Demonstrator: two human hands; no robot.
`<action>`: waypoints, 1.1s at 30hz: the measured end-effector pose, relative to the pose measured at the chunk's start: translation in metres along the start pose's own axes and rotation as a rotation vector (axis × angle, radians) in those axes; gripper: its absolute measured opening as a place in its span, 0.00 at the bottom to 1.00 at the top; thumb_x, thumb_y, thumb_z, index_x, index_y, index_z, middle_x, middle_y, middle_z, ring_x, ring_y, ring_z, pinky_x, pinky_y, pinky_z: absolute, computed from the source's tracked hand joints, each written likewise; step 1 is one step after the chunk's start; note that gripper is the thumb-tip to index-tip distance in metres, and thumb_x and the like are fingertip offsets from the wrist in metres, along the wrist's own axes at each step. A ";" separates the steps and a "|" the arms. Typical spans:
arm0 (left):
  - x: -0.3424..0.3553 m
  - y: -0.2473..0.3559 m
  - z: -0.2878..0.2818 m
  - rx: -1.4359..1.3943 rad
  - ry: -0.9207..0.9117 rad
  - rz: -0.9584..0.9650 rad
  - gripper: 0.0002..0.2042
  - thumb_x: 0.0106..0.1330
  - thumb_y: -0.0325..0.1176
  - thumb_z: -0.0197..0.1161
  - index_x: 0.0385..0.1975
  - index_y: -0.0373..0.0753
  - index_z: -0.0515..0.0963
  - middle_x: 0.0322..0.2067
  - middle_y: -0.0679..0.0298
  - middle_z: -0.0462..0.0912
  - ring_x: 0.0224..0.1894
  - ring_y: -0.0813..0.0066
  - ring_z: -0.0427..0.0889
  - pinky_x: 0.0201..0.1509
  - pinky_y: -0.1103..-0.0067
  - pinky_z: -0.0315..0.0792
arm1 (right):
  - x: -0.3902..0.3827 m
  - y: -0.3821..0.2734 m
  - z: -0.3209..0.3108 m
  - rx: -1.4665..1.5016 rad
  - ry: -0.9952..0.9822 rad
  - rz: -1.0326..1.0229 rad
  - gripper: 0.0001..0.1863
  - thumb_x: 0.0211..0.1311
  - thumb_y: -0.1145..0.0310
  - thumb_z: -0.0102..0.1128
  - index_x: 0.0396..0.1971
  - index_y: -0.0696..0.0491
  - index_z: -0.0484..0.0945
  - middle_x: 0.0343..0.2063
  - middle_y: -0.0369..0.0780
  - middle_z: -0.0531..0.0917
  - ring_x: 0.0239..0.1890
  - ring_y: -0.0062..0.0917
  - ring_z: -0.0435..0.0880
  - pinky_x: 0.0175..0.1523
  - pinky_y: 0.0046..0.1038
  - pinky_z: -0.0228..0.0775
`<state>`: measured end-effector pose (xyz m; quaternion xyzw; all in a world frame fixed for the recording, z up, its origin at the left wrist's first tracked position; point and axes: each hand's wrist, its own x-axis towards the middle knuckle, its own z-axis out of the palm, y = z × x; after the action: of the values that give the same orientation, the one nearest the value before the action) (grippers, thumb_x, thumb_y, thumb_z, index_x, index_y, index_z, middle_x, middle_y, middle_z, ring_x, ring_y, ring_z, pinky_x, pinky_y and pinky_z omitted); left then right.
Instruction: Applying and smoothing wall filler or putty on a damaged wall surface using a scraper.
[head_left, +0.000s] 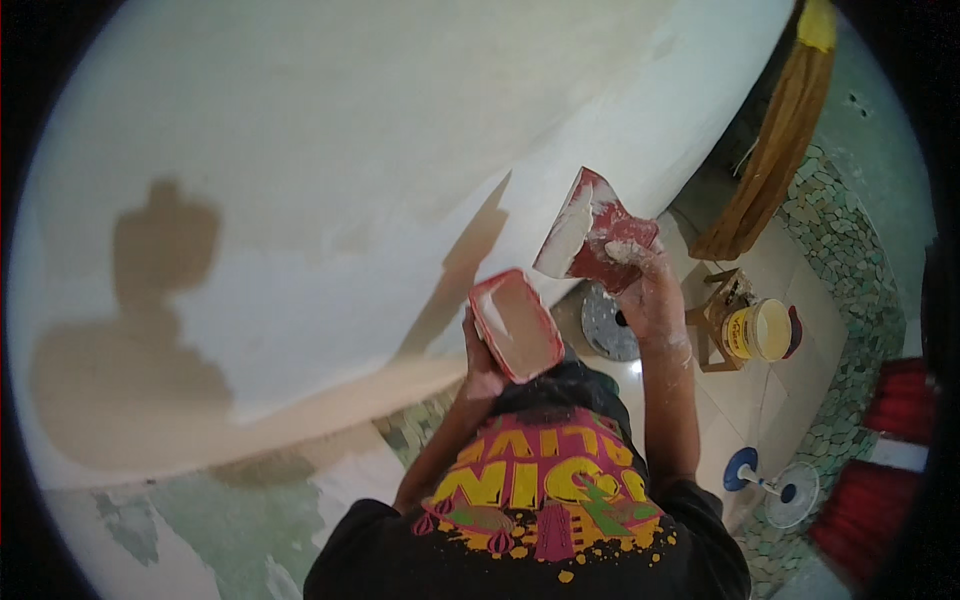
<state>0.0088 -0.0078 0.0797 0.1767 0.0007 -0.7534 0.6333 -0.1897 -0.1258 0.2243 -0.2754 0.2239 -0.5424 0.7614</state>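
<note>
My left hand [482, 368] is closed round the side of a small red tub [544, 310], tilted so its inside shows. Pale putty [522, 335] lies in it. My right hand [650, 290] grips a wide red putty spreader [605, 260], with the thumb on its whitish-smeared face. A band of putty [572, 228] runs along the spreader's left edge. The spreader is up and right of the tub, apart from it, in front of a pale wall [330, 120]. White smears cover my right fingers and wrist.
Right of me, a white-and-yellow bucket [740, 333] is by a wooden stool [703, 318]. A grey round object [607, 325] lies behind my right wrist. Farther right are a brown wooden post [765, 160], a fan [792, 494] and red curtains [865, 515].
</note>
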 end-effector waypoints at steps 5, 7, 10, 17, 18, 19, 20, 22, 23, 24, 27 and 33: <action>-0.008 -0.006 0.034 0.300 0.012 0.308 0.42 0.68 0.73 0.44 0.71 0.46 0.67 0.65 0.61 0.77 0.65 0.58 0.77 0.70 0.57 0.69 | -0.018 0.030 -0.021 -0.029 0.104 0.254 0.16 0.64 0.79 0.62 0.52 0.59 0.78 0.46 0.43 0.87 0.48 0.31 0.88 0.57 0.35 0.81; -0.016 -0.010 0.039 0.399 0.019 0.428 0.40 0.69 0.72 0.47 0.71 0.46 0.67 0.66 0.60 0.75 0.67 0.59 0.75 0.71 0.58 0.68 | -0.024 0.035 -0.026 -0.070 0.118 0.289 0.16 0.64 0.78 0.62 0.52 0.59 0.78 0.47 0.43 0.87 0.48 0.30 0.88 0.56 0.34 0.81; -0.019 0.005 0.027 0.301 0.106 0.366 0.40 0.69 0.70 0.50 0.71 0.47 0.67 0.67 0.60 0.74 0.67 0.58 0.74 0.72 0.57 0.68 | -0.027 0.049 -0.019 -0.102 0.087 0.297 0.15 0.67 0.76 0.62 0.53 0.58 0.78 0.47 0.42 0.87 0.48 0.29 0.88 0.56 0.32 0.80; 0.000 0.002 0.010 0.574 0.050 0.702 0.41 0.67 0.67 0.55 0.73 0.45 0.61 0.63 0.54 0.77 0.64 0.58 0.77 0.70 0.55 0.71 | -0.021 0.046 -0.037 0.158 -0.031 0.298 0.16 0.73 0.63 0.59 0.56 0.52 0.78 0.50 0.38 0.86 0.54 0.28 0.85 0.59 0.34 0.77; 0.000 0.012 0.010 0.238 0.085 0.307 0.41 0.67 0.67 0.53 0.73 0.45 0.62 0.62 0.55 0.78 0.63 0.58 0.78 0.69 0.54 0.72 | -0.012 0.043 -0.031 0.289 0.059 0.300 0.19 0.73 0.65 0.58 0.60 0.51 0.75 0.53 0.37 0.84 0.55 0.26 0.84 0.61 0.33 0.76; -0.003 0.012 0.014 0.167 0.093 0.290 0.39 0.69 0.67 0.50 0.72 0.45 0.64 0.63 0.57 0.76 0.64 0.58 0.77 0.69 0.54 0.71 | -0.001 0.029 -0.020 0.302 0.084 0.250 0.20 0.72 0.65 0.58 0.62 0.51 0.74 0.54 0.36 0.84 0.55 0.25 0.84 0.62 0.33 0.75; -0.011 0.012 0.016 0.100 0.115 0.273 0.38 0.71 0.67 0.48 0.71 0.44 0.65 0.64 0.58 0.75 0.65 0.58 0.76 0.69 0.54 0.70 | 0.009 0.013 -0.010 0.323 0.109 0.212 0.21 0.72 0.66 0.58 0.63 0.50 0.73 0.54 0.35 0.84 0.55 0.24 0.84 0.62 0.33 0.75; -0.018 0.019 0.015 0.051 0.158 0.211 0.36 0.72 0.67 0.45 0.68 0.45 0.68 0.60 0.59 0.79 0.59 0.56 0.80 0.64 0.54 0.75 | 0.034 -0.030 0.008 0.222 0.088 -0.118 0.26 0.68 0.68 0.61 0.65 0.51 0.71 0.55 0.36 0.83 0.57 0.25 0.82 0.67 0.33 0.72; -0.017 0.019 0.016 0.048 0.115 0.196 0.36 0.72 0.67 0.45 0.68 0.45 0.68 0.60 0.59 0.79 0.59 0.56 0.80 0.64 0.54 0.75 | 0.050 -0.059 0.012 0.140 -0.051 -0.303 0.28 0.67 0.69 0.63 0.66 0.51 0.69 0.57 0.36 0.80 0.59 0.28 0.81 0.70 0.34 0.69; -0.018 0.021 0.013 0.062 0.151 0.201 0.37 0.71 0.68 0.46 0.69 0.45 0.69 0.60 0.58 0.79 0.60 0.56 0.80 0.64 0.54 0.75 | 0.067 -0.089 0.030 -0.060 -0.174 -0.541 0.28 0.68 0.65 0.63 0.66 0.52 0.69 0.59 0.37 0.78 0.61 0.30 0.78 0.71 0.37 0.68; -0.014 0.022 0.018 0.065 0.170 0.190 0.37 0.71 0.68 0.45 0.68 0.46 0.69 0.60 0.59 0.79 0.59 0.57 0.80 0.64 0.56 0.76 | 0.120 -0.156 0.059 -0.427 -0.012 -1.090 0.23 0.72 0.73 0.60 0.64 0.60 0.73 0.59 0.40 0.80 0.60 0.28 0.79 0.68 0.31 0.70; -0.012 0.029 0.012 0.080 0.118 0.186 0.36 0.73 0.68 0.42 0.69 0.47 0.68 0.61 0.60 0.78 0.60 0.58 0.80 0.64 0.57 0.75 | 0.233 -0.235 0.123 -0.988 -0.049 -1.914 0.16 0.75 0.78 0.54 0.57 0.64 0.81 0.57 0.47 0.84 0.60 0.33 0.83 0.67 0.32 0.70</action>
<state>0.0351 -0.0045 0.1009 0.2451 -0.0085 -0.6792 0.6917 -0.2040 -0.3860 0.4625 -0.6240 0.0943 -0.7568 -0.1704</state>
